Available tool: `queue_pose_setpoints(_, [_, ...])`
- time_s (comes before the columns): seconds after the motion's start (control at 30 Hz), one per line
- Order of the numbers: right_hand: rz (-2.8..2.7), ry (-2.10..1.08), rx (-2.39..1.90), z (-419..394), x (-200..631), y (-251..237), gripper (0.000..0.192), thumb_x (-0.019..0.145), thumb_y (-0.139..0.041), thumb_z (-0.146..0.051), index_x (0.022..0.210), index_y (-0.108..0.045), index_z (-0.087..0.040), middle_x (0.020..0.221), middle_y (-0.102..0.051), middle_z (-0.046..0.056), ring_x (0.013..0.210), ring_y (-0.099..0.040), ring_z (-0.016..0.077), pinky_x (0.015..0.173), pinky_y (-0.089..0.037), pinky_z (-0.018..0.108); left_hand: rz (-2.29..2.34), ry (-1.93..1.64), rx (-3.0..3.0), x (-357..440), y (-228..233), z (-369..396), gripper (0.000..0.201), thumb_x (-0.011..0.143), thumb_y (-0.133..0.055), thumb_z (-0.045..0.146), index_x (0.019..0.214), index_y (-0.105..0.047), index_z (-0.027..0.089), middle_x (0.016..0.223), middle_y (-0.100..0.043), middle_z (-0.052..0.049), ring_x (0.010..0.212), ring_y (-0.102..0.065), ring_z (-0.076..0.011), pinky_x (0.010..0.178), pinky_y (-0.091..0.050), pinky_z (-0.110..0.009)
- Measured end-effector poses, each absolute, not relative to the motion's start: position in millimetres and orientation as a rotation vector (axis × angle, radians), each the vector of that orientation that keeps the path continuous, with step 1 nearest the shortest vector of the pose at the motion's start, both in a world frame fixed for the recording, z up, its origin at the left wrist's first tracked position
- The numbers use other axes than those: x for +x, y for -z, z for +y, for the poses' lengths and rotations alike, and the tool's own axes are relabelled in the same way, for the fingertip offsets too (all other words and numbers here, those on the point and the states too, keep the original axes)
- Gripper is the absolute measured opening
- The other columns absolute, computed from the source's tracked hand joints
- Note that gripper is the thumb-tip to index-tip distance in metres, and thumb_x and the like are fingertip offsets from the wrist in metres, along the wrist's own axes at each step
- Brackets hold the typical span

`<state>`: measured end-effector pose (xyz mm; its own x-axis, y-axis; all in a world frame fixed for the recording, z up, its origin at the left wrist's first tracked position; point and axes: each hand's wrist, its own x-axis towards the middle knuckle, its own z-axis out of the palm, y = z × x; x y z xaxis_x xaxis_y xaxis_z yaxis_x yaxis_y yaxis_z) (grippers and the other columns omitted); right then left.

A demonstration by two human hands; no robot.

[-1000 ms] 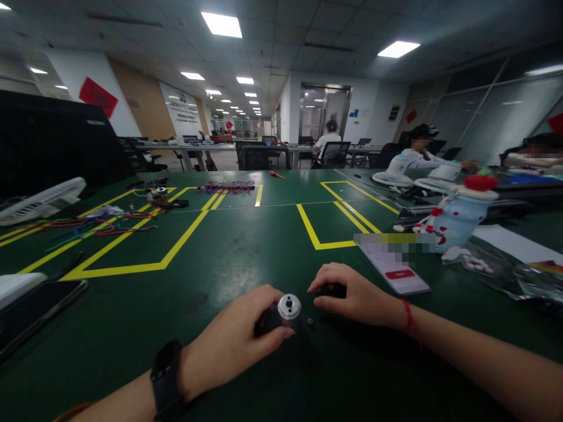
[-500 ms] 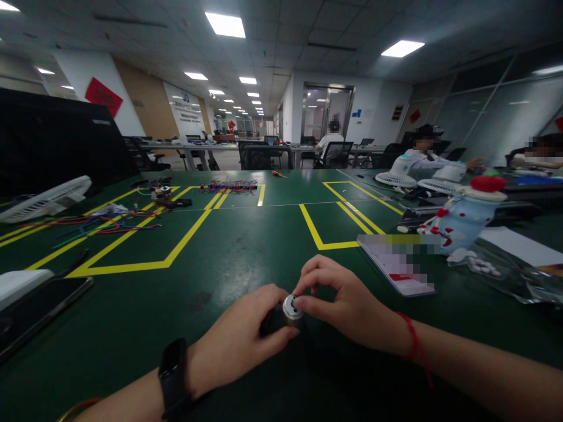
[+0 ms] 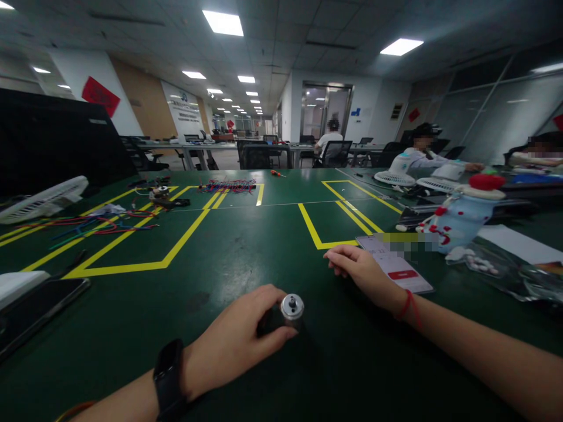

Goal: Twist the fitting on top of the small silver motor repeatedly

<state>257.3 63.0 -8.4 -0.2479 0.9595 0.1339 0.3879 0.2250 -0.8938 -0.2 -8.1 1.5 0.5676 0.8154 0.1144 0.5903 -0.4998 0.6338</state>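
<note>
A dark green counter (image 3: 246,246) marked with yellow tape rectangles (image 3: 132,266) fills an open office under ceiling light panels; rows of desks and chairs recede behind, and other people sit at the far right. My left hand (image 3: 240,337) rests low at centre, its fingers (image 3: 281,335) curled around a small motor (image 3: 288,309) (dark body, round silver end cap turned up toward me), which stands on the counter just in front of me. My right hand (image 3: 363,271) lies palm down beyond it, well apart from the motor, fingers loosely bent and holding nothing, its tips beside a phone (image 3: 396,265) with a red button on its screen. Most of the motor's body is hidden behind my left fingers. Loose coloured wires (image 3: 94,225) lie at far left beside a white fan (image 3: 41,200); a dark tablet (image 3: 35,310) is cut off by the left edge. A clear bag (image 3: 497,266) at right holds small pale pieces, too blurred to identify.
</note>
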Motion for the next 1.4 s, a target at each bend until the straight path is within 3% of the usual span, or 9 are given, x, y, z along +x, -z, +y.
queue_pose_setpoints(0.27, [-1.987,-0.908,-1.231,50,247,0,0.019,0.086,-0.06,-0.033,0.09,-0.069,-0.016,0.084,-0.066,0.003,0.074,-0.058,0.0151,0.067,-0.045,0.029,1.124,-0.545,2.272,1,-2,-7,0.016,0.087,-0.062,0.025,0.101,-0.056,0.022,0.093,-0.059,0.0,0.076,-0.052,-0.0171,0.065,-0.038,-0.027])
queue_pose_setpoints(0.53, [-2.123,-0.803,-0.871,11,211,-19,0.007,0.082,-0.067,-0.022,0.088,-0.067,-0.019,0.096,-0.06,0.003,0.089,-0.057,0.0145,0.078,-0.046,0.027,1.162,-0.528,2.299,1,3,-7,0.013,0.087,-0.061,0.028,0.095,-0.055,0.02,0.085,-0.057,0.0,0.071,-0.05,-0.0166,0.061,-0.036,-0.026])
queue_pose_setpoints(0.73, [-2.039,-0.829,-0.921,20,225,-19,0.01,0.086,-0.064,-0.029,0.089,-0.066,-0.02,0.093,-0.062,0.002,0.086,-0.058,0.0155,0.076,-0.046,0.028,1.138,-0.546,2.289,1,0,-8,0.014,0.087,-0.061,0.027,0.098,-0.055,0.021,0.089,-0.058,0.0,0.073,-0.051,-0.0169,0.062,-0.037,-0.026])
queue_pose_setpoints(0.93, [-2.422,-0.767,-0.944,24,244,-6,0.01,0.081,-0.069,-0.03,0.088,-0.072,-0.023,0.102,-0.06,0.004,0.096,-0.055,0.019,0.088,-0.044,0.036,1.138,-0.557,2.286,0,0,-8,0.014,0.087,-0.062,0.027,0.099,-0.056,0.021,0.091,-0.058,-0.001,0.076,-0.052,-0.0174,0.064,-0.038,-0.027])
queue_pose_setpoints(1.07, [-2.505,-0.68,-0.978,19,242,-3,0.01,0.081,-0.069,-0.031,0.089,-0.073,-0.025,0.104,-0.059,0.004,0.098,-0.053,0.0204,0.089,-0.042,0.039,1.142,-0.553,2.275,0,2,-8,0.015,0.087,-0.063,0.026,0.1,-0.056,0.022,0.091,-0.058,0.0,0.075,-0.051,-0.0169,0.063,-0.037,-0.026])
queue_pose_setpoints(1.2, [-2.427,-0.79,-0.941,23,246,-10,0.015,0.081,-0.07,-0.031,0.092,-0.071,-0.022,0.105,-0.059,0.004,0.098,-0.055,0.0189,0.089,-0.043,0.035,1.139,-0.547,2.267,-1,1,-7,0.015,0.087,-0.063,0.026,0.1,-0.056,0.022,0.092,-0.058,0.0,0.076,-0.051,-0.0172,0.064,-0.037,-0.026])
queue_pose_setpoints(1.4, [-2.147,-0.714,-1.229,57,266,-3,0.021,0.089,-0.057,-0.036,0.094,-0.068,-0.018,0.095,-0.064,0.004,0.083,-0.059,0.0175,0.073,-0.046,0.032,1.13,-0.545,2.239,-2,0,-7,0.017,0.087,-0.063,0.024,0.102,-0.056,0.024,0.092,-0.058,0.001,0.076,-0.052,-0.0168,0.065,-0.038,-0.026])
